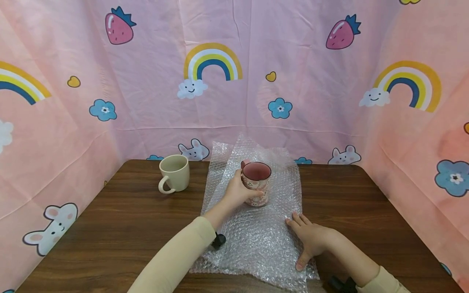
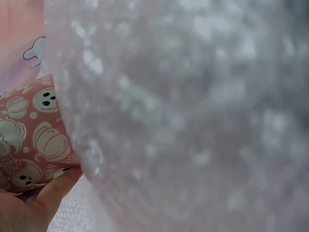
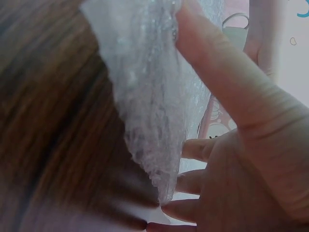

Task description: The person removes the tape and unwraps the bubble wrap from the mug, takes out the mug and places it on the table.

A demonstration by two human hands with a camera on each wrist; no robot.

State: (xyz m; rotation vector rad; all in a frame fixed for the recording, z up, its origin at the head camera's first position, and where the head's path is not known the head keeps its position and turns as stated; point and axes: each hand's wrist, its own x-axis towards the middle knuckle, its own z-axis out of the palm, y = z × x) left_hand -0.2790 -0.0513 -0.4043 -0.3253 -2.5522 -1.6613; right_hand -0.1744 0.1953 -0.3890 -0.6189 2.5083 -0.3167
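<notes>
A pink mug (image 1: 261,185) with pale ghost and pumpkin prints stands over the middle of the bubble wrap (image 1: 253,240), its opening facing up. My left hand (image 1: 238,192) grips it from the left, thumb across the front; that hand covers part of the handle side. In the left wrist view, blurred bubble wrap (image 2: 183,116) fills most of the picture beside the printed mug (image 2: 41,135). My right hand (image 1: 312,236) rests with spread fingers at the right edge of the wrap. The right wrist view shows its thumb and fingertips touching the wrap (image 3: 145,87).
A cream mug (image 1: 176,175) stands upright at the back left of the brown wooden table (image 1: 110,236), handle toward the front left. A pink patterned cloth (image 1: 249,106) hangs behind the table and along both sides. The wrap reaches the table's back edge.
</notes>
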